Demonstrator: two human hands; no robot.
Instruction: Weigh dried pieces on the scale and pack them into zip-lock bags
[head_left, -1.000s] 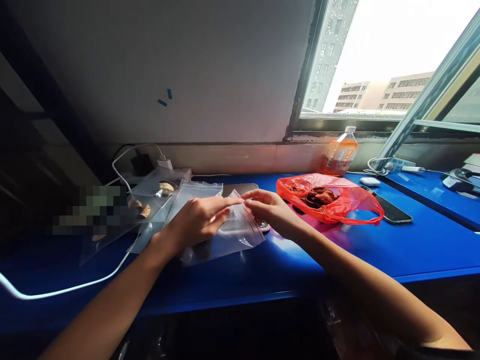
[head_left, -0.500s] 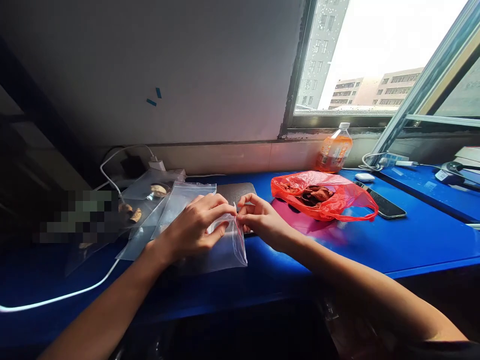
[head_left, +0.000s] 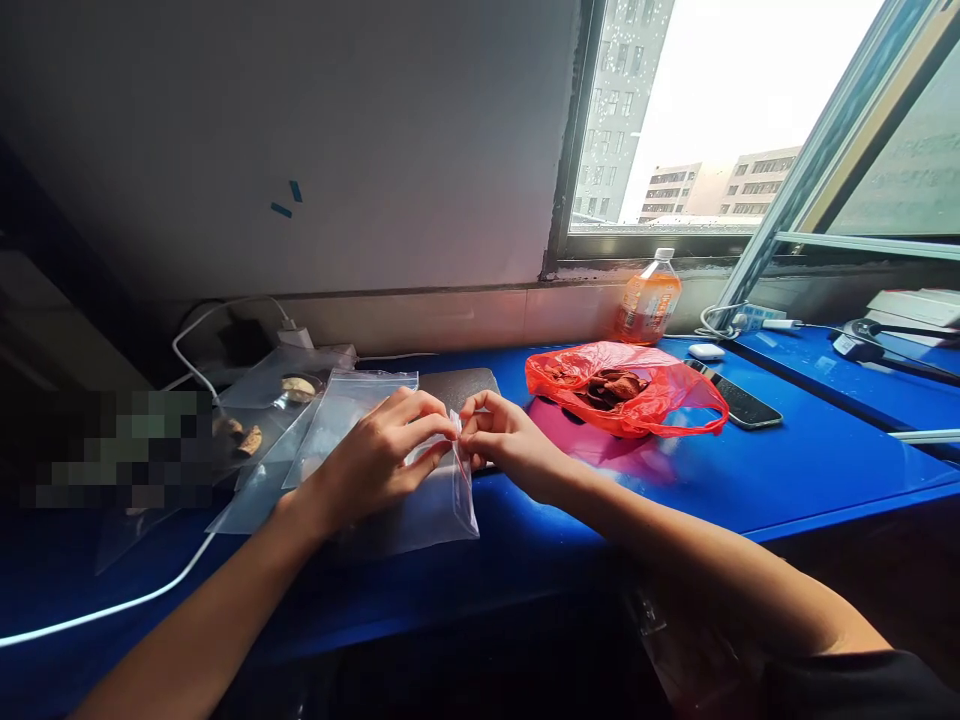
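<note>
Both hands meet at the mouth edge of a clear zip-lock bag (head_left: pixel 439 512) with a reddish seal line, lying near the front of the blue desk. My left hand (head_left: pixel 386 450) is closed, thumb and fingers pinching the bag's edge from the left. From the right, my right hand (head_left: pixel 510 440) pinches the same edge, fingertips close to the left ones. Part of the bag is hidden under the left hand. Beyond lie other clear bags (head_left: pixel 349 400) and a dark flat pad (head_left: pixel 457 385).
A red plastic bag (head_left: pixel 645 415) with dried reddish-brown pieces (head_left: pixel 611 388) sits to the right. Near it are a phone (head_left: pixel 739 400), a white case (head_left: pixel 706 352) and an orange drink bottle (head_left: pixel 652 300). At left, bags hold pale pieces (head_left: pixel 298 388); a white cable (head_left: pixel 112 612) crosses the desk.
The whole view has shifted, so things appear slightly further left. My left thumb and fingers have come together at the bag's edge, close to the right fingertips.
</note>
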